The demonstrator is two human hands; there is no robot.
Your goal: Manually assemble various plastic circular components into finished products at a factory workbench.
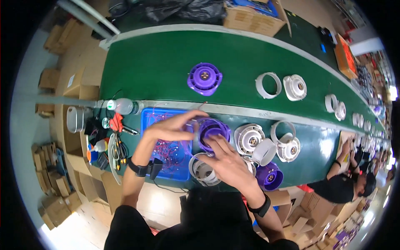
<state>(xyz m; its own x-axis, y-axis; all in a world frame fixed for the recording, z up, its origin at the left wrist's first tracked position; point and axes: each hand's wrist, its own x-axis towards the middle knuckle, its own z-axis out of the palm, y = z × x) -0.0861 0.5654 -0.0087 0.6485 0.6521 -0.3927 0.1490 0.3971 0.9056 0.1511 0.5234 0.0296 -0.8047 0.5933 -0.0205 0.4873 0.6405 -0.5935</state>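
Just in front of me a round purple housing (213,132) sits at the right edge of a blue tray. My right hand (228,163) has its fingers bent over the housing's near rim, with the fingertips inside. My left hand (173,127) is at the housing's left side, thumb and forefinger apart around a blurred purple strip (187,146); motion smear hides whether it grips this. A whitish ring-shaped part (205,171) lies below my right hand's thumb. Thin red wires (168,152) are heaped in the blue tray (146,168) under my left arm.
Near my right hand stand white housings (251,140), grey-white rings (263,152) and a purple cup-shaped housing (270,177). Another purple housing (204,79) sits on the green surface (154,62) beyond the rail. Tools, cables and a bottle (123,106) crowd the left. A co-worker (343,183) sits far right.
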